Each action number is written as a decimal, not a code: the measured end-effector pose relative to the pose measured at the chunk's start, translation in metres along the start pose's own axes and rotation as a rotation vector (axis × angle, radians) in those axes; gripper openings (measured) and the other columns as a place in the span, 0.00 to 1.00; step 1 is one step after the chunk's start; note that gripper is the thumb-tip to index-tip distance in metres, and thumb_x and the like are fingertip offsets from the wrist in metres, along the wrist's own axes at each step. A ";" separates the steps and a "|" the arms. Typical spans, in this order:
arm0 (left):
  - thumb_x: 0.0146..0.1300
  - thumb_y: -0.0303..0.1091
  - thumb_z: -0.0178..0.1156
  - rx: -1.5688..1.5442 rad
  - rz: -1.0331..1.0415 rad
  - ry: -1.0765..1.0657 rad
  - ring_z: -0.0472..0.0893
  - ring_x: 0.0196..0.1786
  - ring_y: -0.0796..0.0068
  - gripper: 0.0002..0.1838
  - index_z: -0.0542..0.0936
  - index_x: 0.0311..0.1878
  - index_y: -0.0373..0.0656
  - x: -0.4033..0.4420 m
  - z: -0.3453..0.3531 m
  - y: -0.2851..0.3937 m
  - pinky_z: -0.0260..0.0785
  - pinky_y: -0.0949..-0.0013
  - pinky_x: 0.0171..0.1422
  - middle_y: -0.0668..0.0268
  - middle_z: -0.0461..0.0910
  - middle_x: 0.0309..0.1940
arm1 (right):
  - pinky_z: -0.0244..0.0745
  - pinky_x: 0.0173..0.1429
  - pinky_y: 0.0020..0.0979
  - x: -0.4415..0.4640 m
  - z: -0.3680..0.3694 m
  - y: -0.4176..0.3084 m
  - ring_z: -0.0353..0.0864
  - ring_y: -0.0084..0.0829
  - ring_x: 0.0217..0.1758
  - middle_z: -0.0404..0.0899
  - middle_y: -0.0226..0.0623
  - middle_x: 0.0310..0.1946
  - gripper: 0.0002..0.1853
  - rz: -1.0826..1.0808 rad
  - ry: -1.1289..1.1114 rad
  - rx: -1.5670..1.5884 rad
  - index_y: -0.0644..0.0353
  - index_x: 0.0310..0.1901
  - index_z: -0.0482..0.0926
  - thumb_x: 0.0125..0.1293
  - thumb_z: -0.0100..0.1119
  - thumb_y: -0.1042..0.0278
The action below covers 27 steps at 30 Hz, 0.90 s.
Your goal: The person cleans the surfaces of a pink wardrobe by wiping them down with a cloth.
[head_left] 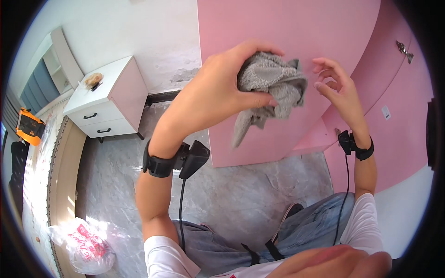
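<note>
My left hand grips a crumpled grey cloth, thumb below and fingers over the top. One end of the cloth hangs loose beneath the hand. To the right of it, my right hand is raised with its fingers curved and apart, touching nothing. Behind both hands stands a pink cabinet panel, and an open pink door with a metal hinge is on the right.
A white two-drawer nightstand stands by the wall, left. A bed edge runs down the left side. On the grey tiled floor sits a plastic bag. An orange-and-black object is at far left.
</note>
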<state>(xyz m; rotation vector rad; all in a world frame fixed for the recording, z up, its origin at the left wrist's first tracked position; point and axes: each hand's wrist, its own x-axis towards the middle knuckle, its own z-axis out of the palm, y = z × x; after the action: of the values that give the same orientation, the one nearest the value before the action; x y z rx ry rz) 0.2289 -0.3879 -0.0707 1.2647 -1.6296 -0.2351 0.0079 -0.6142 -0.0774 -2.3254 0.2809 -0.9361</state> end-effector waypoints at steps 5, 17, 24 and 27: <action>0.52 0.17 0.73 0.217 0.260 0.373 0.83 0.61 0.67 0.35 0.77 0.67 0.43 0.012 0.010 -0.011 0.76 0.65 0.65 0.60 0.81 0.60 | 0.76 0.50 0.25 0.005 0.010 0.000 0.77 0.21 0.49 0.78 0.29 0.55 0.24 -0.073 0.088 -0.065 0.56 0.65 0.79 0.67 0.65 0.78; 0.54 0.29 0.68 0.669 0.803 0.786 0.79 0.62 0.49 0.22 0.84 0.54 0.53 0.089 0.070 -0.048 0.74 0.48 0.67 0.56 0.78 0.56 | 0.63 0.77 0.42 -0.013 0.039 0.015 0.71 0.34 0.72 0.70 0.43 0.70 0.35 -0.125 0.138 0.875 0.68 0.78 0.59 0.71 0.57 0.73; 0.77 0.34 0.56 0.674 0.940 0.660 0.80 0.59 0.62 0.11 0.82 0.57 0.49 0.171 0.123 0.002 0.71 0.55 0.67 0.60 0.82 0.54 | 0.65 0.74 0.39 -0.007 0.013 0.000 0.69 0.41 0.66 0.68 0.48 0.66 0.28 -0.127 0.048 1.345 0.58 0.71 0.65 0.74 0.56 0.58; 0.77 0.35 0.55 0.857 1.014 0.741 0.79 0.58 0.62 0.11 0.81 0.57 0.50 0.206 0.138 -0.010 0.72 0.58 0.64 0.61 0.80 0.55 | 0.51 0.85 0.47 0.003 0.027 -0.025 0.56 0.61 0.82 0.55 0.50 0.79 0.39 -0.361 0.464 0.936 0.42 0.81 0.54 0.75 0.58 0.43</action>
<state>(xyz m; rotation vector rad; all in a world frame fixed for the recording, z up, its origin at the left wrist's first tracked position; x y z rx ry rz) 0.1404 -0.6141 -0.0212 0.7448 -1.4895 1.4966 0.0280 -0.5832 -0.0751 -1.2979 -0.3532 -1.3962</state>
